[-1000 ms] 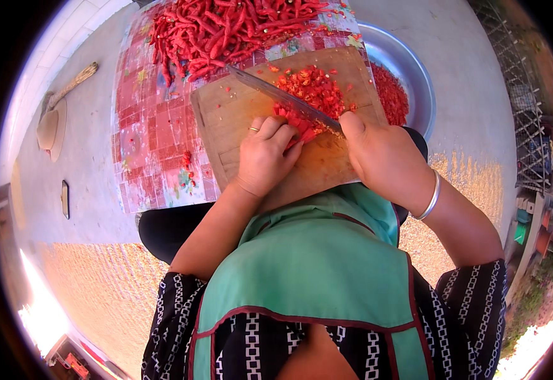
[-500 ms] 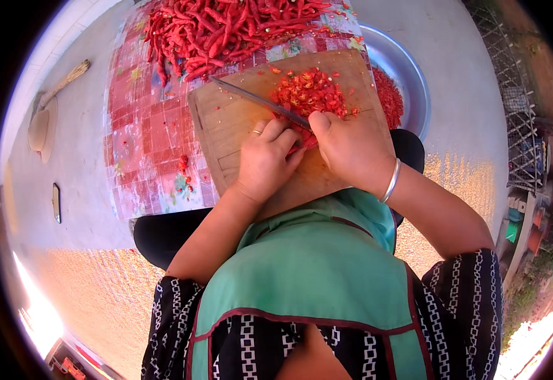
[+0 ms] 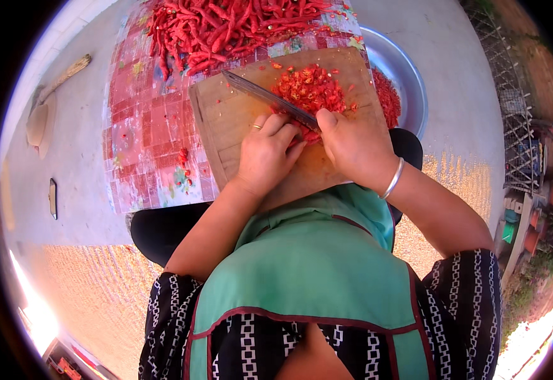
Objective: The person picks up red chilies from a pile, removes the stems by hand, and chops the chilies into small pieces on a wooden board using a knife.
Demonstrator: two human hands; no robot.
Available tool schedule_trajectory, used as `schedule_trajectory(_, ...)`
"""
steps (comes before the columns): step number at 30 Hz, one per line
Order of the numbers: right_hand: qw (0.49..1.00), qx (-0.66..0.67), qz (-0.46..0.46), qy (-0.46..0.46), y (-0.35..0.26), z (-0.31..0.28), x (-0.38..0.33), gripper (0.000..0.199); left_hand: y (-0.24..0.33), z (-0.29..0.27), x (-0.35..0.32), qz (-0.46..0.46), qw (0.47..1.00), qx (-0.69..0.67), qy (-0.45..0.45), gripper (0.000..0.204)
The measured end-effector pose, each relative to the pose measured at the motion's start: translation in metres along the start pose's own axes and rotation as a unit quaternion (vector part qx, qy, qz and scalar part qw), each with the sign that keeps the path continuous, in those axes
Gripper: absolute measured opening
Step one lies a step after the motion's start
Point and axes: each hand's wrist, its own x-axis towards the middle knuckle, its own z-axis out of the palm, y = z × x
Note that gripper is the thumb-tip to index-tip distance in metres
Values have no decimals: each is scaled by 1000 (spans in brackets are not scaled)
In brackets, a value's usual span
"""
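My right hand (image 3: 356, 144) grips a knife (image 3: 265, 97), its dark blade slanting up and left across a wooden cutting board (image 3: 225, 142). Under the curled fingers of my left hand (image 3: 267, 151), red chili peppers (image 3: 310, 135) are pressed against the board, right beside the blade; my fingers hide most of them. Beyond the knife lies a heap of chopped chili (image 3: 311, 88). The knife's handle is covered by my right hand. The board's near edge rests by my green apron (image 3: 314, 253).
Whole red chilies (image 3: 225, 28) are piled at the table's far side on a red checked tablecloth (image 3: 143, 126). A metal basin (image 3: 412, 79) with chopped chili stands to the right. On the floor at left lie a phone-like object (image 3: 53, 198) and a broom (image 3: 67, 76).
The knife blade has tilted, showing more of its flat side, and its tip has shifted slightly right. My right hand has moved a little to the right; my left hand stays on the chilies.
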Motion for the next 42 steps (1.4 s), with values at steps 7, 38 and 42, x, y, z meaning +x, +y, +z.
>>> schedule_trajectory(7,999,3,-33,-12,-15,-47,-17,17,1,-3,-9,-8,1000,2,10,17)
schedule_trajectory(38,998,55,-33,15,-14,-9,15,15,8,-5,-6,-5,999,31,-33,29)
schedule_trajectory(42,997,56,-49,32,-22,-6,14,14,10,-10,-14,-7,999,42,-14,23)
